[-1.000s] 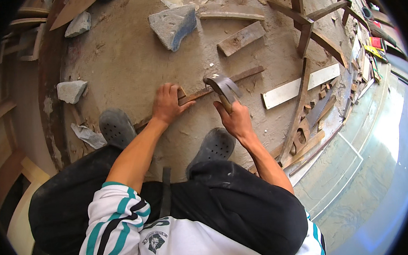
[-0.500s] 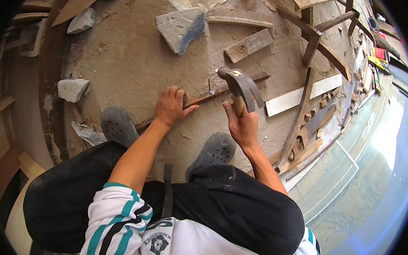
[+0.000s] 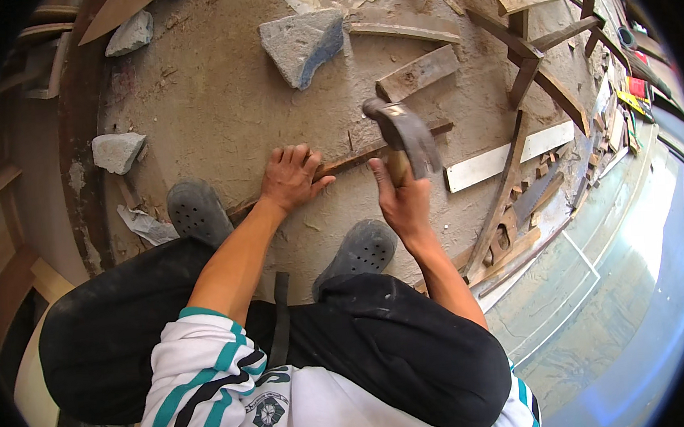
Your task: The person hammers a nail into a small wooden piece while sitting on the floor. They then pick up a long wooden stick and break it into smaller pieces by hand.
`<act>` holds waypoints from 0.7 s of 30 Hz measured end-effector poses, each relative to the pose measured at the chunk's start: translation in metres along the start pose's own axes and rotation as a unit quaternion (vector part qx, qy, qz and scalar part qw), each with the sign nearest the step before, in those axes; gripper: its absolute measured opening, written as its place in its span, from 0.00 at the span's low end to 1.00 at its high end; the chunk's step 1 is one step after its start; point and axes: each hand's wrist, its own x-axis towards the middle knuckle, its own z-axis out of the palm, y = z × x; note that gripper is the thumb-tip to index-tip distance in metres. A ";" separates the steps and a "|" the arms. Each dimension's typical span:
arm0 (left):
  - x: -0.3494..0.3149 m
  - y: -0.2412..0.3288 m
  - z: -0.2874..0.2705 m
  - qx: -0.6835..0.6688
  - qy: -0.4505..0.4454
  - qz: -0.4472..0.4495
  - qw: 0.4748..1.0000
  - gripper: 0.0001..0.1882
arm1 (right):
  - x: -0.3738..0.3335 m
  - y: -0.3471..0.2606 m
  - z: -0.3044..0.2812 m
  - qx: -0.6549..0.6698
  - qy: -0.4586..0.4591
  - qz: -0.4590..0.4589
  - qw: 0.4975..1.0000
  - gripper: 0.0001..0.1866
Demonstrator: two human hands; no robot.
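Note:
A narrow dark wooden strip (image 3: 354, 160) lies on the ground in front of my feet. My left hand (image 3: 289, 177) is closed over it, fingers bent across the wood and thumb along its near side. A thin nail (image 3: 350, 140) stands upright at the strip, a little right of my left fingers. My right hand (image 3: 407, 209) grips the short visible part of a claw hammer's (image 3: 407, 131) wooden handle. The hammer's metal head is raised over the right part of the strip, its face toward the nail and apart from it.
Stone chunks (image 3: 304, 47) lie ahead, with more at the left. Short wooden boards (image 3: 419, 72) and a white board (image 3: 511, 156) are to the right. Beyond them are a wooden frame (image 3: 532, 53), a handsaw (image 3: 504, 235) and a glass sheet (image 3: 597, 292). Grey clogs (image 3: 360, 251) are on my feet.
The hammer head has risen and tipped slightly, staying clear of the nail. My left hand has shifted a little to the right along the strip and still holds it.

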 end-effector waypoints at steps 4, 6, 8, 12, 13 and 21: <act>-0.001 0.001 0.002 -0.017 0.022 0.005 1.000 0.30 | -0.006 0.025 0.013 -0.132 -0.141 0.090 0.977 0.17; -0.002 0.000 0.001 -0.016 0.032 0.005 0.999 0.30 | -0.011 0.014 0.015 -0.086 -0.117 0.054 0.988 0.17; -0.004 0.001 0.002 -0.015 0.036 0.003 0.999 0.30 | -0.013 0.002 0.013 -0.039 -0.091 0.051 0.994 0.17; 0.000 0.001 0.003 -0.014 0.042 0.007 0.999 0.30 | -0.014 0.020 0.017 -0.061 -0.067 0.022 0.996 0.17; -0.001 0.001 0.003 -0.012 0.041 0.006 0.999 0.30 | -0.012 0.026 0.018 -0.090 -0.077 0.027 0.993 0.17; -0.002 0.005 -0.002 0.002 0.041 0.058 0.997 0.25 | -0.008 0.016 -0.001 -0.041 -0.049 0.078 0.995 0.19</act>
